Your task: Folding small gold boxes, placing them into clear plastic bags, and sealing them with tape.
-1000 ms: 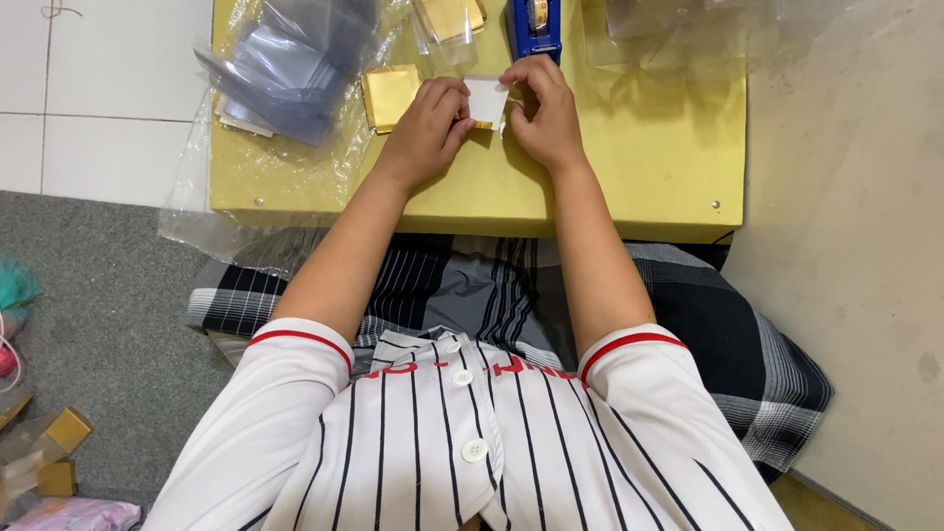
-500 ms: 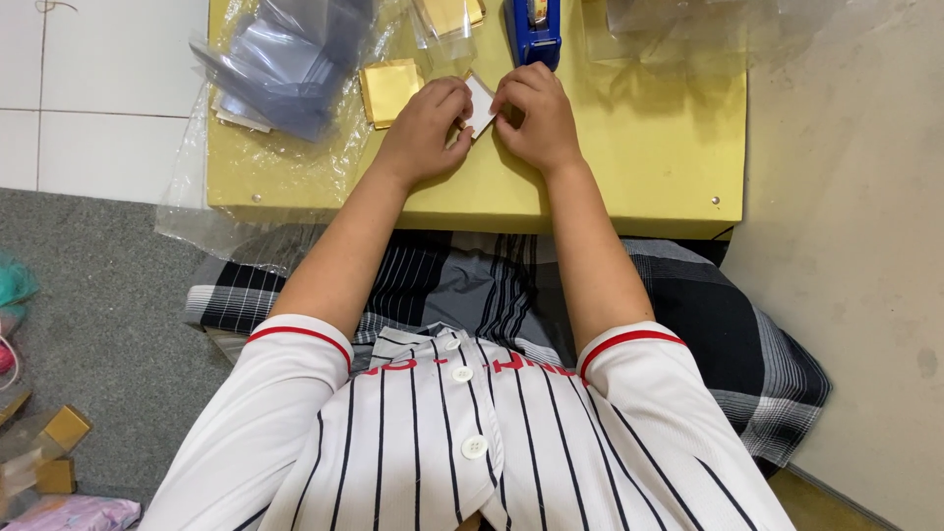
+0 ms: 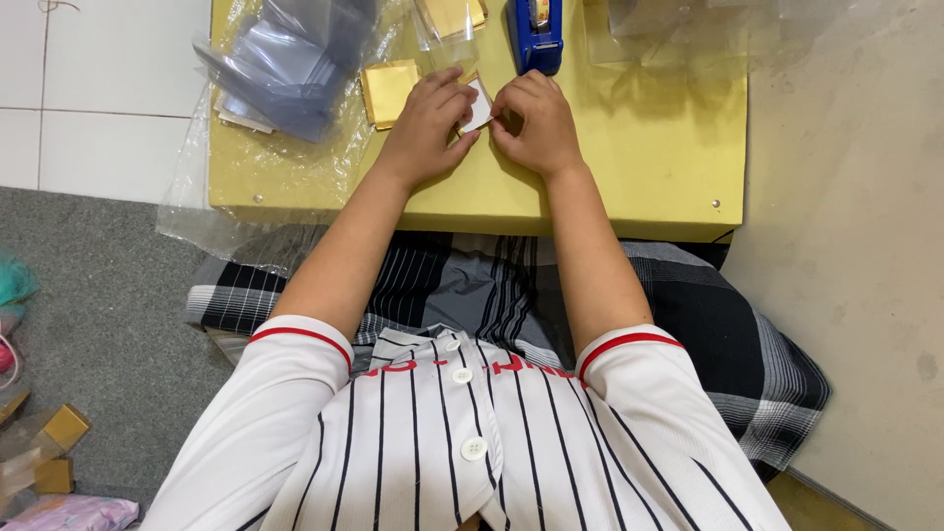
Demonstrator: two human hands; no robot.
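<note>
Both my hands rest on a low yellow table (image 3: 629, 167) and pinch a small white packet (image 3: 480, 106) between them. My left hand (image 3: 428, 123) holds its left side, and my right hand (image 3: 536, 123) holds its right side. The packet is tilted and mostly hidden by my fingers. A flat gold square (image 3: 385, 90) lies just left of my left hand. A blue tape dispenser (image 3: 536, 34) stands right behind my hands.
A heap of clear plastic sleeves (image 3: 290, 59) covers the table's back left. More clear plastic (image 3: 688, 25) lies at the back right. Another gold piece (image 3: 454, 15) sits at the top edge. Small gold boxes (image 3: 54, 447) lie on the grey floor at left.
The white packet went from lying flat under my fingers to being lifted and tilted between both hands. My hands have drawn closer together.
</note>
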